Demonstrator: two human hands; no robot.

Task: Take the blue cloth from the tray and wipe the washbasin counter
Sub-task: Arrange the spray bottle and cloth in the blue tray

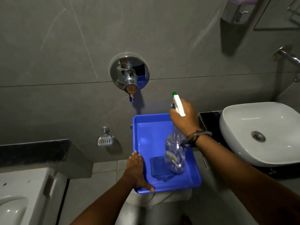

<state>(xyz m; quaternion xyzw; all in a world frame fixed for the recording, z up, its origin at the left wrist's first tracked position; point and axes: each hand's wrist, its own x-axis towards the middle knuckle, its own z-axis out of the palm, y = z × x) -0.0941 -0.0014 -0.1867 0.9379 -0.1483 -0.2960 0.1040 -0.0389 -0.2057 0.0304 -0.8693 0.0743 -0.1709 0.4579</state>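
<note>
A blue plastic tray (146, 135) sits in the middle of the view. My left hand (136, 171) grips its left rim. A folded blue cloth (156, 168) lies in the tray's near part, partly under a clear spray bottle (175, 153). My right hand (184, 117) is closed around the white trigger head of that bottle, which stands tilted over the cloth. To the right, the white washbasin (263, 132) rests on a dark counter (209, 120).
A chrome wall mixer (129, 73) projects from the grey tiled wall above the tray. A metal soap dish (104, 140) hangs at lower left. A white fixture (21, 197) and a dark ledge (34, 151) fill the left. A tap (287, 56) sits at upper right.
</note>
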